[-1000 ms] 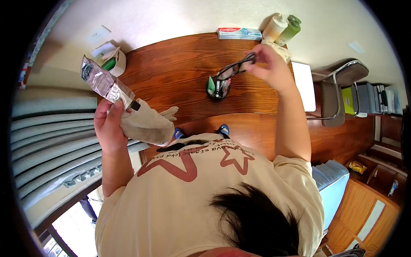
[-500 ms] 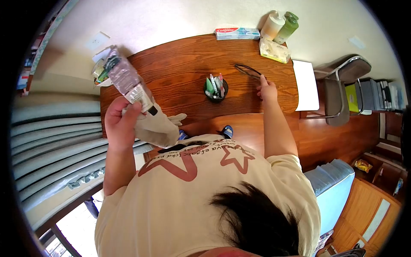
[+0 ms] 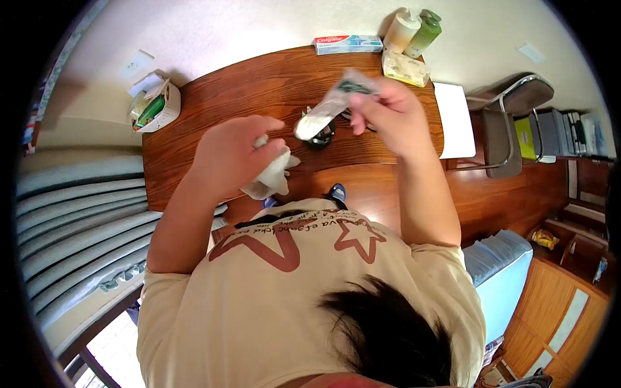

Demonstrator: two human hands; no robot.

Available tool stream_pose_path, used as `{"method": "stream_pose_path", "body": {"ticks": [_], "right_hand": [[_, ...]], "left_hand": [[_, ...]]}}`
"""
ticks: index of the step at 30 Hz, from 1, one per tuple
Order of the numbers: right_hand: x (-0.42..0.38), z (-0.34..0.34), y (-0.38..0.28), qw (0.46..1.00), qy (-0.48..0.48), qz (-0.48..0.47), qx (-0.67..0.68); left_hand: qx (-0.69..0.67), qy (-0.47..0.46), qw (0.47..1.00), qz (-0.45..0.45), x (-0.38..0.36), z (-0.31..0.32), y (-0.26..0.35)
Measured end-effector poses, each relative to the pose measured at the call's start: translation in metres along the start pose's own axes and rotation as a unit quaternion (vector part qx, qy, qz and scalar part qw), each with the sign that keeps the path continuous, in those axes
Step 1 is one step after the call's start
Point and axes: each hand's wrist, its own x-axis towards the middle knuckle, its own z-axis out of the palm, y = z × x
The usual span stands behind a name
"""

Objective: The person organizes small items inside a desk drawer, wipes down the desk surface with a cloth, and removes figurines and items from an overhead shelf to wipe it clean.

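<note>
My right hand [image 3: 394, 119] is closed on the upper end of a squeeze tube [image 3: 317, 124]; its greyish, crinkled upper part has a dark green patch, and its white end slants down to the left. Below that end stands a round black pen holder [image 3: 320, 139], largely covered in this view. Part of a thin black loop [image 3: 347, 115] shows behind my right fingers. To the left, my left hand [image 3: 239, 152] has its thumb and forefinger apart, while an off-white cloth glove [image 3: 272, 176] with finger-like ends hangs from beneath its curled lower fingers.
On the brown wooden table [image 3: 226, 90] a Colgate box [image 3: 348, 44], two pump bottles [image 3: 414, 32] and a tissue pack [image 3: 405, 68] stand along the wall. A white basket [image 3: 165, 110] is at the left end. A white sheet [image 3: 456, 119] and a chair [image 3: 504, 142] are on the right.
The tube has passed from my left hand to my right and now lies over the pen holder. My right hand has let go of the black loop. My left hand has moved right, keeping the glove.
</note>
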Motion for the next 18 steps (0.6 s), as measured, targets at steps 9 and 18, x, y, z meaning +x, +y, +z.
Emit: {"method": "stream_pose_path", "body": {"ticks": [9, 18], "right_hand": [[-0.017, -0.021, 0.078, 0.979, 0.065, 0.065, -0.180], [-0.011, -0.003, 0.123, 0.881, 0.088, -0.029, -0.464]], "left_hand": [[-0.014, 0.118, 0.990, -0.078, 0.019, -0.002, -0.054], [0.125, 0.080, 0.988, 0.051, 0.053, 0.115, -0.090]]}}
